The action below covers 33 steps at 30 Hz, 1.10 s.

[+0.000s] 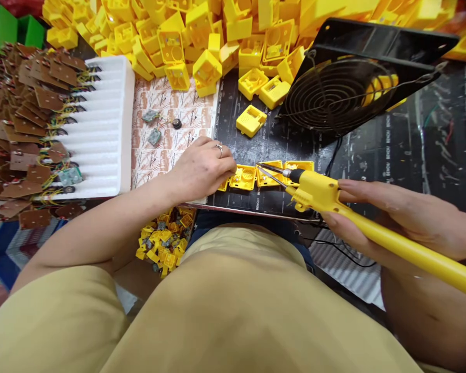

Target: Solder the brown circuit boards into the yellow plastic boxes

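Observation:
My right hand (404,212) is closed around a yellow soldering gun (320,190), its dark tip and thin metal feed tube pointing left over a row of yellow plastic cases (244,177). These cases lie open side up along the bench's front edge. At the left end of the row, my left hand (205,166), with a ring on one finger, has its fingers bent together on a case that they mostly cover. Beyond the row sits a single yellow case (250,120) with a grille of small holes. Small green circuit boards (154,137) with wires lie to the left.
A black fan (334,93) stands at the back right. Yellow cases (205,67) are heaped along the back. At left, a white foam tray (104,124) bears many brown circuit boards (34,119). Below the bench edge is a pile of small yellow parts (165,243).

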Motion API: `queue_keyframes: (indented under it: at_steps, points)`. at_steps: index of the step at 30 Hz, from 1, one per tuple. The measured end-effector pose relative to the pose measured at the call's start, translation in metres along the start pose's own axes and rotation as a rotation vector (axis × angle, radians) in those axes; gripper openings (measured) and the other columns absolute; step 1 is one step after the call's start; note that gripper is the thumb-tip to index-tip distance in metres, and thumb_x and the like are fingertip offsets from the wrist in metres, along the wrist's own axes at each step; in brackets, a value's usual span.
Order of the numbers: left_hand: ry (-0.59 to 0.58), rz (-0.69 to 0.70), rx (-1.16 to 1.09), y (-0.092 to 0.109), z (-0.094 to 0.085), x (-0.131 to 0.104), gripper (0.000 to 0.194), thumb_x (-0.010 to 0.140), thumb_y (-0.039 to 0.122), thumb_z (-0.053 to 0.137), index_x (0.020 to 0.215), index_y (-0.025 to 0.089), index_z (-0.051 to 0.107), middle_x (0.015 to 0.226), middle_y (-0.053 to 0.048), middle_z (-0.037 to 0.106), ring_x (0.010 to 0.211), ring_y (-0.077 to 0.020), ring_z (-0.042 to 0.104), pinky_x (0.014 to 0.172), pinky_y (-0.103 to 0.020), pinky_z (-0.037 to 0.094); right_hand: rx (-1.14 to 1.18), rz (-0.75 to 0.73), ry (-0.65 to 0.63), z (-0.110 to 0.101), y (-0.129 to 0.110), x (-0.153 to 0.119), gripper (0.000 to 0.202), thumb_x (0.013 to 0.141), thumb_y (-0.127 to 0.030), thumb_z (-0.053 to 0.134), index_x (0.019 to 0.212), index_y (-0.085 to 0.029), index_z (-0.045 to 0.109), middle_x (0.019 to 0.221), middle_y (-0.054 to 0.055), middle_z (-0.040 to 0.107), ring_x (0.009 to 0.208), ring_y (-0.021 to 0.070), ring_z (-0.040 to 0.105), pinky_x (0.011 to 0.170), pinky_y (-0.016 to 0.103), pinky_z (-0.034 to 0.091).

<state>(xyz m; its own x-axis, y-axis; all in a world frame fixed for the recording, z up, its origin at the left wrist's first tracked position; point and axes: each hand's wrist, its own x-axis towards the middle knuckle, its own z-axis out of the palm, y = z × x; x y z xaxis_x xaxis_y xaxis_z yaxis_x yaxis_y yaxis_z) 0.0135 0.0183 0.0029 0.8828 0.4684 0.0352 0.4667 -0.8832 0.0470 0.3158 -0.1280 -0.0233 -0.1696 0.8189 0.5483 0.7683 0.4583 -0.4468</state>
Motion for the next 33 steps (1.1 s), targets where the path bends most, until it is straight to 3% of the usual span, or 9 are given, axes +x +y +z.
queue_keyframes:
  at_steps: [4, 8, 13, 18, 23, 26, 29, 33]
  points:
    - [0.052, -0.163, -0.142, 0.001, 0.008, 0.001, 0.030, 0.099, 0.025, 0.048, 0.098, 0.016, 0.077, 0.090, -0.007, 0.078, 0.085, -0.0224, 0.072, 0.087, -0.038, 0.054, 0.018, -0.079, 0.027, 0.002, -0.006, 0.005, 0.035, 0.101, -0.040, 0.065, 0.134, -0.030, 0.065, 0.088, 0.004, 0.077, 0.066, 0.0161, 0.073, 0.051, 0.025, 0.056]
    - [-0.023, -0.310, -0.161, 0.006, 0.011, 0.009, 0.030, 0.097, 0.026, 0.049, 0.102, 0.016, 0.077, 0.094, -0.008, 0.078, 0.090, -0.0249, 0.074, 0.081, -0.036, 0.054, 0.003, -0.099, 0.039, 0.003, -0.014, 0.012, 0.048, 0.099, -0.036, 0.068, 0.145, -0.032, 0.058, 0.092, 0.003, 0.079, 0.067, 0.0162, 0.074, 0.057, 0.025, 0.060]
    - [-0.126, -0.248, -0.072, 0.009, 0.003, 0.015, 0.031, 0.098, 0.023, 0.046, 0.106, 0.018, 0.076, 0.099, -0.008, 0.078, 0.092, -0.0245, 0.074, 0.077, -0.034, 0.053, -0.003, -0.108, -0.014, 0.000, -0.017, 0.014, 0.058, 0.096, -0.030, 0.071, 0.151, -0.032, 0.052, 0.094, 0.004, 0.079, 0.071, 0.0176, 0.075, 0.060, 0.024, 0.062]
    - [-0.155, -0.192, 0.025, 0.009, -0.005, 0.016, 0.033, 0.098, 0.023, 0.044, 0.100, 0.017, 0.076, 0.093, -0.010, 0.075, 0.083, -0.0254, 0.071, 0.065, -0.034, 0.048, 0.016, -0.106, 0.032, 0.004, -0.009, 0.003, 0.060, 0.099, -0.035, 0.066, 0.156, -0.032, 0.047, 0.102, 0.007, 0.080, 0.073, 0.0195, 0.077, 0.062, 0.027, 0.065]
    - [-0.114, -0.227, -0.104, 0.007, -0.003, 0.012, 0.026, 0.097, 0.025, 0.049, 0.098, 0.018, 0.075, 0.090, -0.008, 0.074, 0.084, -0.0239, 0.068, 0.076, -0.036, 0.051, 0.029, -0.106, 0.071, 0.005, -0.012, 0.002, 0.068, 0.088, -0.023, 0.079, 0.151, -0.030, 0.054, 0.098, 0.004, 0.080, 0.074, 0.0191, 0.077, 0.060, 0.023, 0.063]
    - [-0.039, -0.264, -0.203, 0.006, 0.004, 0.009, 0.023, 0.096, 0.025, 0.052, 0.096, 0.017, 0.074, 0.093, -0.007, 0.074, 0.088, -0.0228, 0.069, 0.083, -0.037, 0.052, 0.108, -0.138, 0.023, 0.007, -0.022, 0.009, 0.046, 0.092, -0.023, 0.075, 0.136, -0.023, 0.061, 0.090, 0.005, 0.079, 0.076, 0.0183, 0.077, 0.065, 0.022, 0.064]
    - [0.038, -0.291, -0.261, 0.007, 0.015, 0.006, 0.022, 0.095, 0.023, 0.052, 0.095, 0.016, 0.072, 0.096, -0.008, 0.074, 0.092, -0.0232, 0.069, 0.086, -0.037, 0.051, 0.147, -0.155, -0.010, 0.010, -0.031, 0.017, 0.019, 0.098, -0.025, 0.069, 0.115, -0.024, 0.061, 0.080, 0.002, 0.076, 0.071, 0.0151, 0.075, 0.061, 0.019, 0.061]
    - [0.110, -0.307, -0.252, 0.010, 0.024, 0.004, 0.022, 0.097, 0.023, 0.051, 0.096, 0.015, 0.071, 0.098, -0.009, 0.074, 0.095, -0.0240, 0.069, 0.085, -0.037, 0.050, 0.121, -0.181, -0.008, 0.014, -0.037, 0.021, 0.011, 0.099, -0.025, 0.068, 0.104, -0.025, 0.058, 0.079, 0.000, 0.075, 0.067, 0.0119, 0.073, 0.059, 0.017, 0.059]
